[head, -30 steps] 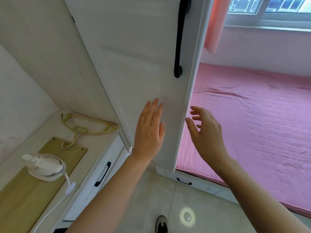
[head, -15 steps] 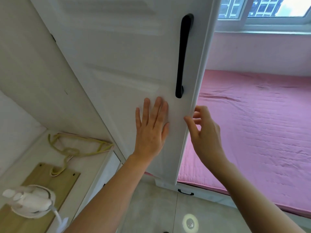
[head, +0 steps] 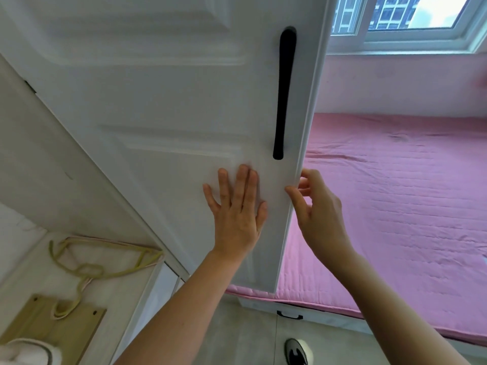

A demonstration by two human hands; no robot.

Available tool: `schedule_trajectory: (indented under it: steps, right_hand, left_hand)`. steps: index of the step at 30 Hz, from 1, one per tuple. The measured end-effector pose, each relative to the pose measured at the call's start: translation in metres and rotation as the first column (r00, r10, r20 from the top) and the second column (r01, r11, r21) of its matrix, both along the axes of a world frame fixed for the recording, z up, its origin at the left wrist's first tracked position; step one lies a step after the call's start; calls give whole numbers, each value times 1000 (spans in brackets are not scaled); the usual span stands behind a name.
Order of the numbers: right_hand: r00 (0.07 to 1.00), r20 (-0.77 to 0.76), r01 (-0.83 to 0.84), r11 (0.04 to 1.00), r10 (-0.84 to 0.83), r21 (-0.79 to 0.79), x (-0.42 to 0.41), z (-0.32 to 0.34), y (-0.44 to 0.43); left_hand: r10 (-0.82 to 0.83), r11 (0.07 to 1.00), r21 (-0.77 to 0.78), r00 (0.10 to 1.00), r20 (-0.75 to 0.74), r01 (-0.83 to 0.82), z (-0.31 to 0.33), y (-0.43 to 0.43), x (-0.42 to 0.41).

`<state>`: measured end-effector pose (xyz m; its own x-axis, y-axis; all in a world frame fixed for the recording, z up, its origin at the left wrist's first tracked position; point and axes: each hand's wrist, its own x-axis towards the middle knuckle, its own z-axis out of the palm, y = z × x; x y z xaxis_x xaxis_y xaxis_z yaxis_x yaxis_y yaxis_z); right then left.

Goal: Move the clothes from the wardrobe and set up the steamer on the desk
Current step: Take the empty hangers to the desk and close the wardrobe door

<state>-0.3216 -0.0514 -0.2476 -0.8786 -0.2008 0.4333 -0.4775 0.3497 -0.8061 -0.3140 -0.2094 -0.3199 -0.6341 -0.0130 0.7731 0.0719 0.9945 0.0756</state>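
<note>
I have my left hand (head: 237, 214) pressed flat against the white wardrobe door (head: 163, 106), fingers spread and straight, palm on the panel just below the long black handle (head: 284, 93); it holds nothing. My right hand (head: 319, 209) is at the door's free edge, thumb on the front face and fingers curled round the back of the edge, pinching it loosely. I see no clothes here; the door fills the middle of my view and hides whatever is inside the wardrobe. Down to my left is the pale desk (head: 110, 259), with a tangle of yellow-green hangers (head: 87, 267) lying on it and a light wooden board (head: 44, 330) beside them. The white steamer (head: 25, 353) sits on that board at the bottom left corner, only partly in view. To my right lies the bed with its pink cover (head: 395, 206), under the window (head: 411, 14).
</note>
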Motion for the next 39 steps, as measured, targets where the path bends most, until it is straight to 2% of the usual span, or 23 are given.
schedule_trajectory:
  steps: [7, 20, 29, 34, 39]
  right_hand:
    - [999, 6, -48, 998, 48, -38, -55, -3, -1]
    - [939, 61, -333, 939, 339, -91, -201, -8, -40]
    - [858, 135, -471, 865, 495, -173, -261, -8, -84]
    - [846, 125, -494, 851, 518, -178, -282, -10, -113]
    - [832, 100, -524, 833, 545, -178, -299, -13, -136]
  left_hand:
    - [79, 996, -25, 996, -43, -81, -6, 3, -43]
    - [388, 916, -86, 919, -64, -393, -8, -20, -138]
    - [542, 838, -105, 839, 38, -536, 4, -36, -167]
    - [583, 812, -88, 796, 161, -577, 22, -45, -161]
    - [632, 775, -141, 753, 180, -616, 36, -55, -158]
